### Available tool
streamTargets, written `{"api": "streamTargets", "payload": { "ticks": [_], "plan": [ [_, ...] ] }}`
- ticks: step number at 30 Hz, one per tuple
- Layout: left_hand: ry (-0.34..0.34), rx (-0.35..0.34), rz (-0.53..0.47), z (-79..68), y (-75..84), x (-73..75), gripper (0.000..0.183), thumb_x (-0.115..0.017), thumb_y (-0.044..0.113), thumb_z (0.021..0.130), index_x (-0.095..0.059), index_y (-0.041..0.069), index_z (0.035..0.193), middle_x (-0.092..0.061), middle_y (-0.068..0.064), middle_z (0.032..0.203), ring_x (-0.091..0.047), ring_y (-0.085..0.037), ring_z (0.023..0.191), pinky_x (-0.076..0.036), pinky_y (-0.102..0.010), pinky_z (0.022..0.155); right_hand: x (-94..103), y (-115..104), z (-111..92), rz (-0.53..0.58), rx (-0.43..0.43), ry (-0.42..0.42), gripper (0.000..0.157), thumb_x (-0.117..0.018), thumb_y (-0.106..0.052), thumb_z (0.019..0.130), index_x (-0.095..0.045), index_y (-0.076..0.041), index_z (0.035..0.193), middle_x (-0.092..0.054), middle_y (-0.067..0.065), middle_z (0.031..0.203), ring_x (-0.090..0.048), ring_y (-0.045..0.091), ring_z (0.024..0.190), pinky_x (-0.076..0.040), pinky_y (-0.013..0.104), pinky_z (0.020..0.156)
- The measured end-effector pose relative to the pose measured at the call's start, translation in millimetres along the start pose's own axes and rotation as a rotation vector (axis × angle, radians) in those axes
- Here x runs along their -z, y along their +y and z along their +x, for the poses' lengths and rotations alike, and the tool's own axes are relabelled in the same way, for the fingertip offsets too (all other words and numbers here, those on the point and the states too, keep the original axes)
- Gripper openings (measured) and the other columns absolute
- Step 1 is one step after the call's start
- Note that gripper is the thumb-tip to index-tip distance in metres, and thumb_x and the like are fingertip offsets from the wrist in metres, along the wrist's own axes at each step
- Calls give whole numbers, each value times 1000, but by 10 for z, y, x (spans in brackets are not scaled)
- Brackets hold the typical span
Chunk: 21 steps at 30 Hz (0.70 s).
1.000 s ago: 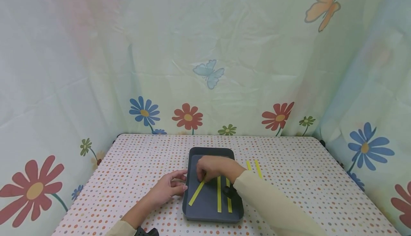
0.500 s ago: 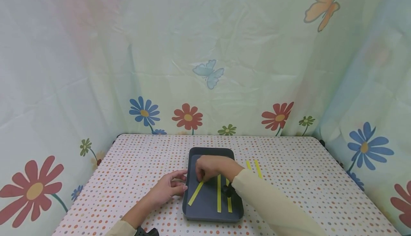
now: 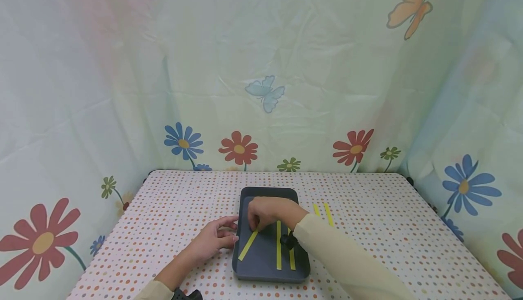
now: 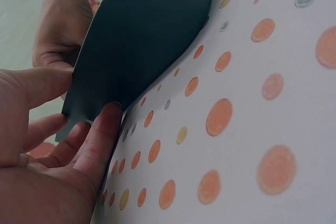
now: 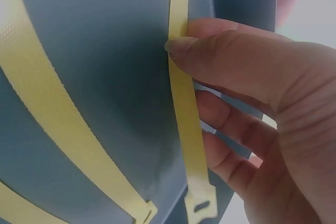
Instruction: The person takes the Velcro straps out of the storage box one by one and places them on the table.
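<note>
My right hand [image 3: 263, 211] reaches into a dark grey rectangular tray [image 3: 253, 273] and pinches a yellow hook-and-loop cable tie [image 5: 188, 114] between thumb and forefinger. A slotted end shows on this tie in the right wrist view, and it slants over the tray's left part in the head view. To its right, two more yellow ties [image 3: 279, 250] lie lengthwise in the tray, partly covered by the right hand and wrist. My left hand [image 3: 214, 238] stays beside the tray's left wall, its fingertips touching the outer side [image 4: 131, 40] with relaxed fingers.
Two further yellow strips [image 3: 328, 214] lie on the dotted tablecloth [image 3: 367, 209] right of the tray, partly behind the right forearm. A flowered curtain [image 3: 318, 109] hangs behind the table and along both sides.
My right hand has shifted slightly left, carrying the pinched cable tie a little toward the tray's left wall. The left hand and the tray have stayed put.
</note>
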<state>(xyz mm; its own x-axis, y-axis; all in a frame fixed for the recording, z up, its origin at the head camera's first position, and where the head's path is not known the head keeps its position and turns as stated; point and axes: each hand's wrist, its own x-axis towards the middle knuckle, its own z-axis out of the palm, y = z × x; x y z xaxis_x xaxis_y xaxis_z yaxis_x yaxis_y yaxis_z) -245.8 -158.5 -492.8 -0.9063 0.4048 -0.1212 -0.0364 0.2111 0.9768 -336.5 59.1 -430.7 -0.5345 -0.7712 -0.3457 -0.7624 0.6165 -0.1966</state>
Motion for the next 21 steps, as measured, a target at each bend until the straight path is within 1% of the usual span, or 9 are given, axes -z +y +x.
{"api": "streamTargets", "payload": {
  "ticks": [4, 10, 16, 21],
  "plan": [
    [0, -5, -1, -2, 1, -1, 64, -69, 18, 99, -42, 5, 155, -56, -17, 135, -72, -20, 101, -56, -30, 78, 8, -3, -13, -3, 9, 2, 12, -80, -11, 88, -81, -22, 85, -74, -10, 85, -60, -1, 73, -53, 17, 70],
    [-4, -14, -2, -7, 8, -4, 63, -68, 17, 99, -42, 4, 155, -56, -18, 135, -72, -20, 103, -58, -30, 81, 15, 2, -52, 29, 2, 20, 13, -81, -10, 88, -82, -23, 85, -73, -13, 82, -60, -2, 72, -53, 16, 70],
    [7, 0, 7, -12, 15, -8, 63, -69, 19, 99, -43, 5, 154, -57, -16, 134, -73, -20, 100, -57, -30, 78, 1, 13, -82, 55, -5, 49, 13, -83, -10, 86, -82, -23, 84, -75, -11, 82, -61, -2, 71, -53, 16, 69],
    [7, -5, 15, -23, 11, -9, 64, -69, 20, 99, -43, 4, 154, -57, -17, 134, -73, -19, 98, -56, -30, 77, -17, 25, -122, 60, -25, 78, 12, -85, -12, 85, -82, -23, 81, -72, -15, 78, -61, -2, 70, -53, 15, 67]
  ]
}}
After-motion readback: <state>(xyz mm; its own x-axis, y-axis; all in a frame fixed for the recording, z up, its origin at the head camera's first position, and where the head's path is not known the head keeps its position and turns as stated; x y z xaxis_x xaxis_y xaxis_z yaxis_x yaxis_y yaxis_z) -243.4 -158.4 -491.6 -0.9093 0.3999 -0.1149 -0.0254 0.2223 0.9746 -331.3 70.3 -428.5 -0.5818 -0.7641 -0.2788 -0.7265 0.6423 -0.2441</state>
